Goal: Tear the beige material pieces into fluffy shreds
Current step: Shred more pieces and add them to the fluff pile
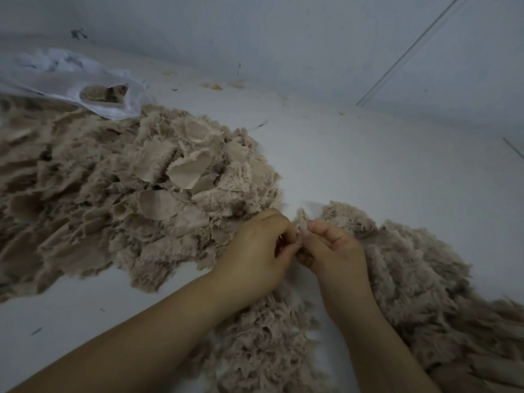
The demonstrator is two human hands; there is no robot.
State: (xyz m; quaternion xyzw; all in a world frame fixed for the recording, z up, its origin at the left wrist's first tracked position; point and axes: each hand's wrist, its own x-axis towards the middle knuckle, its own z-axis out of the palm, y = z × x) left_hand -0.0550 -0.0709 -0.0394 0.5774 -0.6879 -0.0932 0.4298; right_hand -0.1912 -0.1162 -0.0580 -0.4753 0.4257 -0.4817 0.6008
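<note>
pinching a small beige piece (301, 226) between them, the left hand (255, 252) and the right hand (333, 251) meet just above the white table (354, 165), fingers curled and clamped on the scrap from either side. the piece stands up between the two thumbs, its frayed top edge showing above the fingertips; how far it is already torn is hard to tell, since the fingers cover most of it.

to the left lies a big heap of beige pieces (127, 188), some flat and rounded, others ragged at the edges. to the right and below the forearms spreads a pile of fluffy shreds (411, 279), running off the lower right edge. at the far left a white plastic bag (71, 78) rests on the heap, its mouth open on more beige stuff inside. small crumbs and fibres dot the table near the grey wall (283, 38).
</note>
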